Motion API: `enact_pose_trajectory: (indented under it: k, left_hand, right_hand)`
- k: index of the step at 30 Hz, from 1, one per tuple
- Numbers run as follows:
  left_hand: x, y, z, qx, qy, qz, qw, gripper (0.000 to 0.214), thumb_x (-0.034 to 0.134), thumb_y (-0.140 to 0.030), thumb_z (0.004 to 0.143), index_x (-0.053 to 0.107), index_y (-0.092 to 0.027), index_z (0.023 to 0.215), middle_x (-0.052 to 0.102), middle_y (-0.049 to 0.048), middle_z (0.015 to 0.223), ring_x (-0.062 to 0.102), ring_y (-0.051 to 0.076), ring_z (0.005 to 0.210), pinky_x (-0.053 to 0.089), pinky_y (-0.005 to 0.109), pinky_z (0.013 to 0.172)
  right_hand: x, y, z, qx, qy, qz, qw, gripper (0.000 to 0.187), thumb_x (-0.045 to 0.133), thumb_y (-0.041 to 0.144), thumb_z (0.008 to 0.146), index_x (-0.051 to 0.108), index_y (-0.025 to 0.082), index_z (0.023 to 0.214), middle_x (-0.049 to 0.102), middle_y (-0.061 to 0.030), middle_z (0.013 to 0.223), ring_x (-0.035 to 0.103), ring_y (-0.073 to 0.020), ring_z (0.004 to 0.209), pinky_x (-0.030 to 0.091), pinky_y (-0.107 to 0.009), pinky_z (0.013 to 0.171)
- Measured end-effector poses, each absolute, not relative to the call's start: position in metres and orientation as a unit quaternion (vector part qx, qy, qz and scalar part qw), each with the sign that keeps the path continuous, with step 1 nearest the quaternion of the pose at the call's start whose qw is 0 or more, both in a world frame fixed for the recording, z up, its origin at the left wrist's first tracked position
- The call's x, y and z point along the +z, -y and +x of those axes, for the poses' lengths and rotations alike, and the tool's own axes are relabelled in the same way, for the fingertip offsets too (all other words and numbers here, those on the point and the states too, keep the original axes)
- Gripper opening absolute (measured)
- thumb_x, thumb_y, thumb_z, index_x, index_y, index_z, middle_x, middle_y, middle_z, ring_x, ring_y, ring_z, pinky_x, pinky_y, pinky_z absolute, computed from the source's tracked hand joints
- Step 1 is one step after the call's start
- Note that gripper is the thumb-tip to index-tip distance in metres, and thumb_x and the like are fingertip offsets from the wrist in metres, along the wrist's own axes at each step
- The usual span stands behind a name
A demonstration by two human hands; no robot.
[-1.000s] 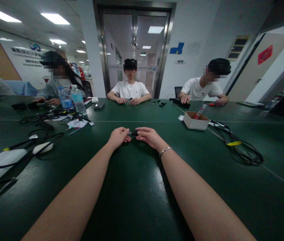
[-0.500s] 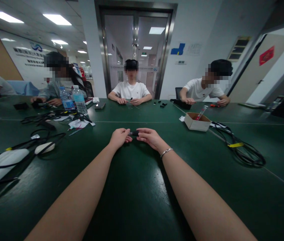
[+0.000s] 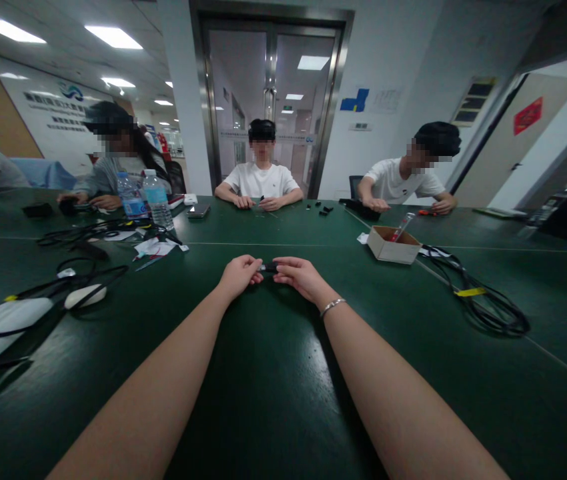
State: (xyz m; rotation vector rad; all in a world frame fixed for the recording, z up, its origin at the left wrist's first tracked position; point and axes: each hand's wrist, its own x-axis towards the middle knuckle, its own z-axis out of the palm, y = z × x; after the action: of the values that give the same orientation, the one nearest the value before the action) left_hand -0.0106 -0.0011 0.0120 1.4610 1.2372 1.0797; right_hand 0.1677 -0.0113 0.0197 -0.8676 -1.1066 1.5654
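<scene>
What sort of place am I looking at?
Probably an office or meeting room: a large dark-green table, metal-framed double glass doors, and a white wall panel with lettering and a blue logo.

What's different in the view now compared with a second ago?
Very little. The left hand seems marginally closer to the right hand. Across the table, the right-side co-worker's hand has shifted slightly right. Nothing was visibly taken or let go by the person's own hands: the small dark piece stays between them. The box stayed put.
</scene>
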Motion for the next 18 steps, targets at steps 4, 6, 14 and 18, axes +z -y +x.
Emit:
enact_pose_trajectory:
  k: [4,6,14,18]
  left_hand:
    - [0.0131,0.0053,-0.0119,0.448,-0.468,0.602,0.467,0.022,0.064,-0.033,0.078,0.056,-0.013,0.084,0.061,0.0022,0.065,0.054,0.009,0.055,0.044,0.021,0.053]
    - [0.0137,0.0069,-0.0124,0.449,-0.456,0.614,0.462,0.025,0.068,-0.031,0.073,0.057,-0.013,0.087,0.062,0.0029,0.073,0.056,0.01,0.061,0.045,0.021,0.056]
    - [0.0144,0.0074,-0.0114,0.416,-0.485,0.637,0.432,0.023,0.052,-0.034,0.083,0.059,-0.016,0.097,0.057,0.0011,0.068,0.051,0.009,0.056,0.038,0.018,0.047]
    - [0.0168,0.0092,-0.0108,0.416,-0.488,0.634,0.432,0.024,0.054,-0.029,0.081,0.058,-0.016,0.102,0.059,0.0023,0.076,0.053,0.01,0.06,0.038,0.017,0.046]
  right_hand:
    - [0.0175,0.0093,0.1682,0.645,0.457,-0.361,0.495,0.019,0.059,-0.004,0.078,0.065,0.006,0.093,0.067,-0.0095,0.08,0.064,-0.0115,0.055,0.056,-0.018,0.055]
    - [0.017,0.0081,0.1684,0.646,0.455,-0.36,0.495,0.018,0.059,-0.003,0.079,0.065,0.006,0.094,0.067,-0.0092,0.076,0.063,-0.0111,0.054,0.057,-0.019,0.056]
    - [0.0197,0.0083,0.1676,0.651,0.46,-0.361,0.484,0.017,0.058,-0.002,0.08,0.064,0.005,0.094,0.066,-0.0078,0.071,0.063,-0.0113,0.053,0.056,-0.018,0.055]
    - [0.0209,0.0091,0.1669,0.653,0.454,-0.359,0.488,0.016,0.056,-0.003,0.081,0.064,0.005,0.092,0.065,-0.0068,0.068,0.062,-0.0105,0.051,0.056,-0.018,0.054]
